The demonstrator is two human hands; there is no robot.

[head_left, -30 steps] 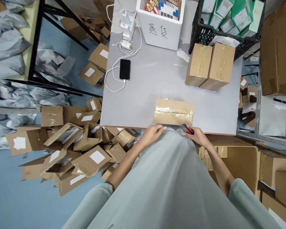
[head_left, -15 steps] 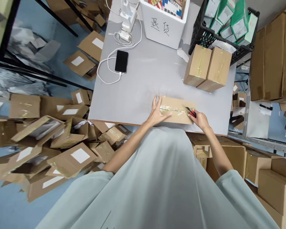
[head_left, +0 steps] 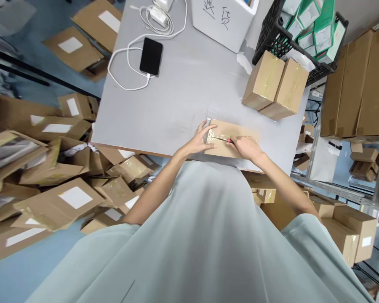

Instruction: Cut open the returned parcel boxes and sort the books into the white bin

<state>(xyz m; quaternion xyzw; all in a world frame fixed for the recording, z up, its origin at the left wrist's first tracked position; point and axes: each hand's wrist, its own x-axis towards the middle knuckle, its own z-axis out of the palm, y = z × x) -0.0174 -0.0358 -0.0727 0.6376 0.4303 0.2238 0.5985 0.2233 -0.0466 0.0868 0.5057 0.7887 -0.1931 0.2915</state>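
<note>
A taped cardboard box (head_left: 236,128) lies near the front edge of the table, its taped face upward. My left hand (head_left: 196,143) braces the box's left end, thumb and fingers spread to either side of it. My right hand (head_left: 248,148) is closed around a red and black box cutter (head_left: 229,141). The blade lies along the taped seam and points toward my left hand. Most of the handle is hidden in my right fist, which rests over the right half of the box.
Two upright cardboard boxes (head_left: 263,82) stand at the table's right, beside a black crate (head_left: 268,35) of green-and-white packages. A white bin (head_left: 222,25) sits at the back. A black phone (head_left: 150,57) is plugged into a white cable. Discarded cartons (head_left: 60,198) cover the floor at left.
My right hand has drawn the box cutter leftward along the seam, from the box's right end toward its left. My left hand stays at the left end, and the camera view has shifted.
</note>
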